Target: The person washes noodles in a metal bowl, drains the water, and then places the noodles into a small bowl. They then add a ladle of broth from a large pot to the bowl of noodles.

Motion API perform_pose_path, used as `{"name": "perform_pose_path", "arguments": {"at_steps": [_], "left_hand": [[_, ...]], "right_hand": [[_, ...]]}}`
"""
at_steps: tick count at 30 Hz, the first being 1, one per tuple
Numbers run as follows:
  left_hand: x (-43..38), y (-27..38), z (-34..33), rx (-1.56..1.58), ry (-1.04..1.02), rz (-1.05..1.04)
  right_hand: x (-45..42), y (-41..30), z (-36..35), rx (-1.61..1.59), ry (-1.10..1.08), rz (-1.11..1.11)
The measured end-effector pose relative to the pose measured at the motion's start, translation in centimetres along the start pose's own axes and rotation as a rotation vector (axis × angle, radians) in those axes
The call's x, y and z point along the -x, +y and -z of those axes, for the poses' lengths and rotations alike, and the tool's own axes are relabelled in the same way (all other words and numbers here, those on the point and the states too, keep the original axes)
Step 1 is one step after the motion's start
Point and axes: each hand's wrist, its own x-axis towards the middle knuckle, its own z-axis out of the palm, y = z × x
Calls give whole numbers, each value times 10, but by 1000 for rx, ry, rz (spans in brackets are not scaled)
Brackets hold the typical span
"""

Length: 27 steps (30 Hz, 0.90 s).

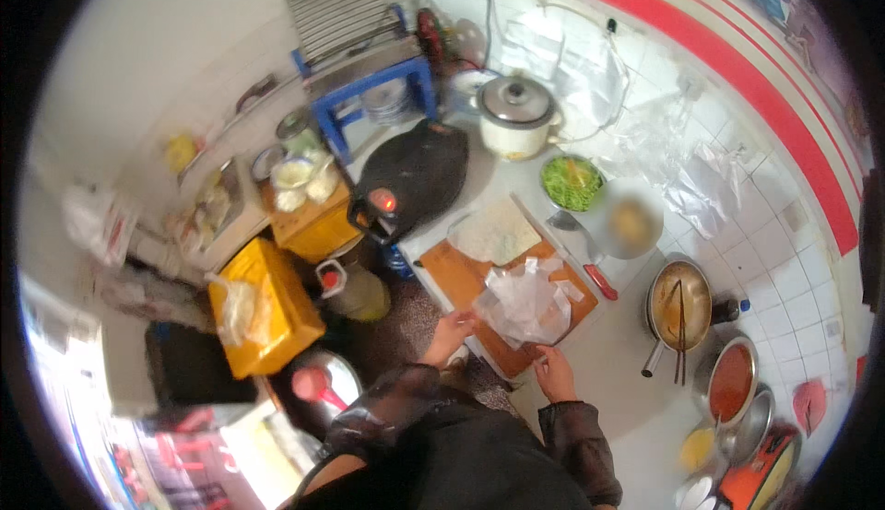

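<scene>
A clear plastic bag lies crumpled on the orange-brown cutting board. My left hand is at the board's left edge, fingertips close to the bag's near-left side. Over the board's near edge is my right hand, its fingers bent just below the bag. Whether either hand pinches the thin film is too blurred to tell. Behind the bag, a pale flat sheet, like a flatbread, covers the far part of the board. A knife with a red handle lies to the right of the board.
A black electric baking pan with a lit red lamp stands beyond the board, near a rice cooker. Rightward are a bowl of shredded greens, a pan with chopsticks and a bowl of red sauce. Yellow boxes stand leftward.
</scene>
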Motion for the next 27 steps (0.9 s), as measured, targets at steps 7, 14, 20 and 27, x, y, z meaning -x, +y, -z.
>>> {"name": "perform_pose_path", "arguments": {"at_steps": [7, 14, 20, 27], "left_hand": [[-99, 30, 29, 70, -239, 2], [-71, 76, -111, 14, -707, -2], [-23, 42, -164, -39, -817, 24], [-15, -6, -147, 26, -432, -70]], "right_hand": [[-43, -32, 1, 96, 244, -163], [107, 8, 69, 187, 746, -509], [226, 54, 78, 132, 717, -857], [203, 111, 59, 294, 184, -367]]}}
